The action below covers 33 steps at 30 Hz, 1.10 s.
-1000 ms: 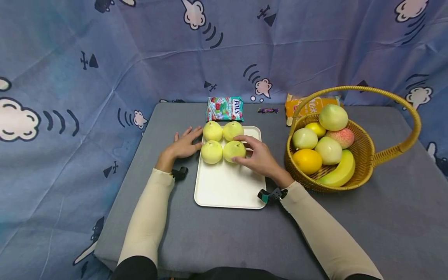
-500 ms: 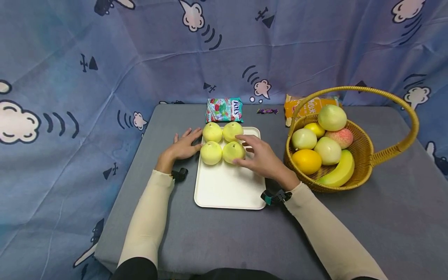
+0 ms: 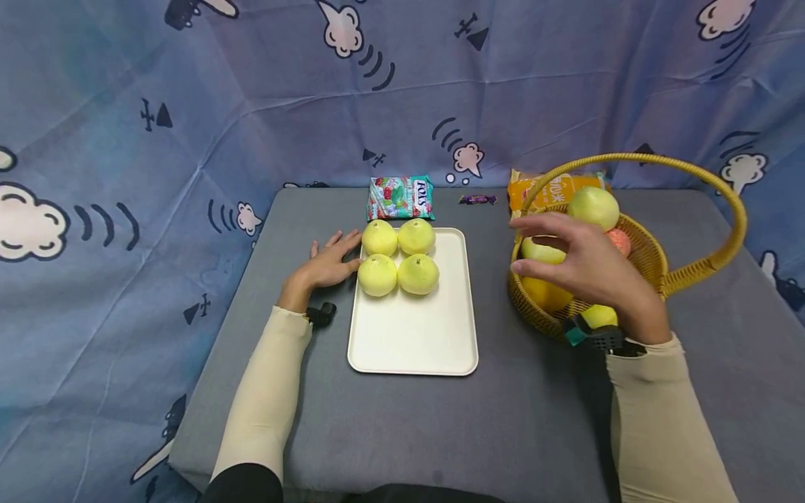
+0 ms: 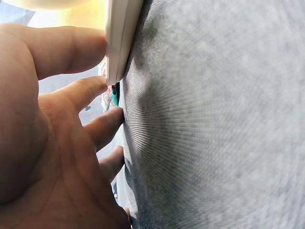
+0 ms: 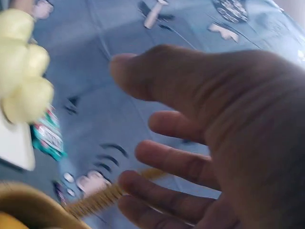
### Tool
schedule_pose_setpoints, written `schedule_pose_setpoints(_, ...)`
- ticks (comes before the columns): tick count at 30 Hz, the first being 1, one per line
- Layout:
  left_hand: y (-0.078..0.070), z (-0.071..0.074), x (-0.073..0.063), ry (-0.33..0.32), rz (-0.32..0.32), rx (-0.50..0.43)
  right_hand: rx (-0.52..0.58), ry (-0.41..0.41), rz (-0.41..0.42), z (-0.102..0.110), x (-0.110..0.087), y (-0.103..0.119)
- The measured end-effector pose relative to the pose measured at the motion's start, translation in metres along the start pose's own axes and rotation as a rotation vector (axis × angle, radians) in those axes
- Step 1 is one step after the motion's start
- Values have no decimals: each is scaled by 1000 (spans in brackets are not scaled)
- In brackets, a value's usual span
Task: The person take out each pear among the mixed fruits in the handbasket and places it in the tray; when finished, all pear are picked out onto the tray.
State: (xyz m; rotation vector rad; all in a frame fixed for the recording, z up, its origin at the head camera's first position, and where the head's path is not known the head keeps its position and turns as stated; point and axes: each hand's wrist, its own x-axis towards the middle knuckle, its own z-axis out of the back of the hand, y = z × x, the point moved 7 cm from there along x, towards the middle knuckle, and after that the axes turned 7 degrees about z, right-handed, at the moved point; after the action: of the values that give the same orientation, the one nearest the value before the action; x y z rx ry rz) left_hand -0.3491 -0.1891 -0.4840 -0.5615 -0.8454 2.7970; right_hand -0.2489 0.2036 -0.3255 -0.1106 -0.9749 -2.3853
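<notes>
The right hand hangs above the near-left rim of the wicker basket, fingers spread and relaxed, grasping nothing — palm down, forearm running back toward the near right. The basket stands on the right of the grey table; its handle arches from far left to near right. The left hand lies flat and released on the table, fingertips touching the left edge of the white tray — the tray's long axis runs near to far — which carries four pale yellow fruits at its far end.
</notes>
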Motion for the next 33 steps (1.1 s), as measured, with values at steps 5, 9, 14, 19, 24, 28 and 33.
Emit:
schedule_pose_setpoints(5,0,0,-1,1,-9,-2,-80,-106,-110,44,-21,-21)
schedule_pose_setpoints(9,0,0,-2,1,-15,-3,-184,-128,-198,67,-29,-40)
schedule_pose_setpoints(14,1,-1,0,9,-18,-34,-241,-77,-298,79,-25,-64)
schedule_pose_setpoints(19,0,0,-1,3,-27,-24,-245,-35,-382,86,-19,-85)
schedule_pose_setpoints(24,-2,0,-1,-2,-30,-12,-288,-2,-468,88,-16,-105)
schedule_pose_setpoints(28,-2,1,-1,-5,-20,7,-296,26,-485,86,-9,-120)
schedule_pose_setpoints(33,0,0,-1,-3,-15,-1,-272,27,-474,77,1,-137)
